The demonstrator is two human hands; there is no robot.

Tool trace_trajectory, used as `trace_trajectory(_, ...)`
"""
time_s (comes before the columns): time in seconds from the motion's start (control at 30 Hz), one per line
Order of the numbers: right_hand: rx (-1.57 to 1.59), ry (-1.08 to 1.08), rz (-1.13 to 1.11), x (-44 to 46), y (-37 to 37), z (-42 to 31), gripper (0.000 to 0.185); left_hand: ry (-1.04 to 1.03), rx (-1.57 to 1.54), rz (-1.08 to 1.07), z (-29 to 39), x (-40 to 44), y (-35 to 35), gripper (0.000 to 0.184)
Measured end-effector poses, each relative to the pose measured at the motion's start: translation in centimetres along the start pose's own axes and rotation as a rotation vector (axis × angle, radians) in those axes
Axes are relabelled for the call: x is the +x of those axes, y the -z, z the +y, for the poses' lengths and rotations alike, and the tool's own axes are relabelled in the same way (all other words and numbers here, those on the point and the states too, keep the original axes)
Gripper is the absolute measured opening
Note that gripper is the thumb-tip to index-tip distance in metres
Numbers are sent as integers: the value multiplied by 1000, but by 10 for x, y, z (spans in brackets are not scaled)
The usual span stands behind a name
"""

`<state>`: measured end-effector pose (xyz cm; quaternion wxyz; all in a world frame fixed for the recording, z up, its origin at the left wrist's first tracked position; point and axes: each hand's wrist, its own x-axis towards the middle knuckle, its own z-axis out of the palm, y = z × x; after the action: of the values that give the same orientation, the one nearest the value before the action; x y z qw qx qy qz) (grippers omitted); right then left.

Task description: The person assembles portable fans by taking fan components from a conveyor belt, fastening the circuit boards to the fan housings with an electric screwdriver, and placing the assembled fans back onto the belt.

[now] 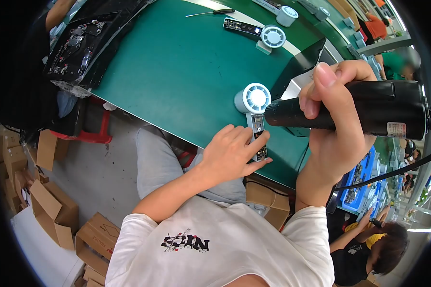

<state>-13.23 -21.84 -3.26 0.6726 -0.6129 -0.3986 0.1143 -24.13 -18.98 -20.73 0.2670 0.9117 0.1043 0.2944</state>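
My right hand (337, 105) is closed around a black electric screwdriver (383, 107), which lies sideways with its narrow end pointing left. That end is over the handle of a small pale-blue handheld fan (255, 98) on the table. The handle is uncovered and shows a circuit board (261, 152). My left hand (234, 149) holds this handle near the table's front edge, fingers over one side and thumb at the bottom end. Whether the screwdriver's tip touches the fan is hidden.
On the green table (177, 81) lie a thin screwdriver (210, 13) and another open fan (273, 37). Black bags with small parts (76, 45) sit at left. Blue trays (357, 184) and a co-worker (368, 251) are at right. Cardboard boxes (57, 215) stand on the floor.
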Motion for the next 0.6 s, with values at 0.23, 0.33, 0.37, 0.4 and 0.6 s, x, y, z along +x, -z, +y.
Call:
trace_trajectory(0.23,41,25,-48,-2,-3,8,21,-29,-7,22,-1,1,-1,48)
trace_trajectory(0.33,24,92,-47,-2,-7,18,22,-49,-15,43,-2,0,-2,48)
trace_trajectory(0.37,36,100,-64,-2,-7,20,22,-50,-17,47,-3,0,-2,48)
trace_trajectory(0.4,51,110,-82,-3,-7,22,22,-47,-22,40,-3,0,-1,48)
trace_trajectory(0.6,38,94,-150,-7,-9,22,24,-12,-89,38,-2,0,1,51)
